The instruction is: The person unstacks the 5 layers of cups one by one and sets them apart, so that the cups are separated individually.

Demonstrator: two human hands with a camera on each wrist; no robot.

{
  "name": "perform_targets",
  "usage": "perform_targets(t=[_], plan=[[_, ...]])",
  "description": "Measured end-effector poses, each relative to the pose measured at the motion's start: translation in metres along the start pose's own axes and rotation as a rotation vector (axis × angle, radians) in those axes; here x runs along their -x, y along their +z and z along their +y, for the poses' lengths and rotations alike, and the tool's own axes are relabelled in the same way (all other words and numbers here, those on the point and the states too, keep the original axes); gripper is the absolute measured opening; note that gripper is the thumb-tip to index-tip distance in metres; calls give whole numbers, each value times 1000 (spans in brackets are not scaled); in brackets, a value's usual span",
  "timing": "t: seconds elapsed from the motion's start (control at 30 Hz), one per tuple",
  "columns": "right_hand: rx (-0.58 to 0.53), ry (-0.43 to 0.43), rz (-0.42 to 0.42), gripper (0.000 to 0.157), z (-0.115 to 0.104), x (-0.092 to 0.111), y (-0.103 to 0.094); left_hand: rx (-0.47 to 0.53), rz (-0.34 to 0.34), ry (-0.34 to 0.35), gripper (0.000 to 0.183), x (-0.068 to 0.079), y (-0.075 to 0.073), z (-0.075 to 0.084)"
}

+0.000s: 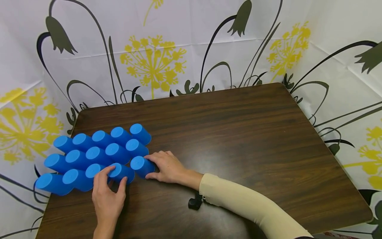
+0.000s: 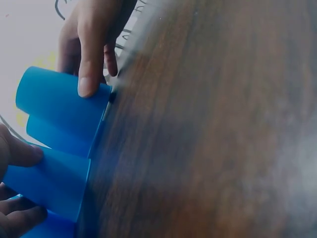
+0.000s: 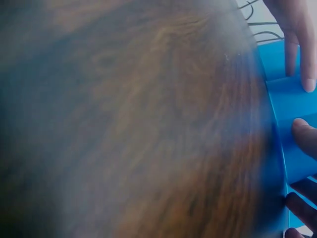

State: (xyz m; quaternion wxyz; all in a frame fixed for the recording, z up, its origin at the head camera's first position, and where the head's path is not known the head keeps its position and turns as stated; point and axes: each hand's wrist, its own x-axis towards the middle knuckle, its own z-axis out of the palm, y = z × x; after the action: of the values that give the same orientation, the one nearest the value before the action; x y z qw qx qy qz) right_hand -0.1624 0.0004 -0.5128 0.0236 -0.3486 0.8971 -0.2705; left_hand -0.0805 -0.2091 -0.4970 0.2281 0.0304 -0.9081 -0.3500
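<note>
Blue plastic cups stand upside down in three rows on the left side of the table. In the front row, my left hand [image 1: 108, 199] holds a blue cup [image 1: 121, 172] between thumb and fingers. Just right of it, my right hand [image 1: 168, 167] grips the end cup [image 1: 141, 166], with its thumb low on the near side and fingers on the far side. A narrow gap shows between these two cups in the head view. Both wrist views show fingers on the blue cups [image 2: 54, 106] from close up.
Behind the held cups are the middle row [image 1: 95, 155] and back row [image 1: 101, 137], closely packed. The brown wooden table [image 1: 238, 139] extends to the right. Patterned white fabric [image 1: 191, 26] hangs around it. A small black device [image 1: 195, 203] hangs under the right wrist.
</note>
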Motion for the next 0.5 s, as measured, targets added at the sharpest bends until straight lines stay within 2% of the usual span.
perform_targets(t=[0.5], plan=[[66, 29, 7, 66, -3, -5, 5, -10, 4, 1, 59, 0, 0, 2]])
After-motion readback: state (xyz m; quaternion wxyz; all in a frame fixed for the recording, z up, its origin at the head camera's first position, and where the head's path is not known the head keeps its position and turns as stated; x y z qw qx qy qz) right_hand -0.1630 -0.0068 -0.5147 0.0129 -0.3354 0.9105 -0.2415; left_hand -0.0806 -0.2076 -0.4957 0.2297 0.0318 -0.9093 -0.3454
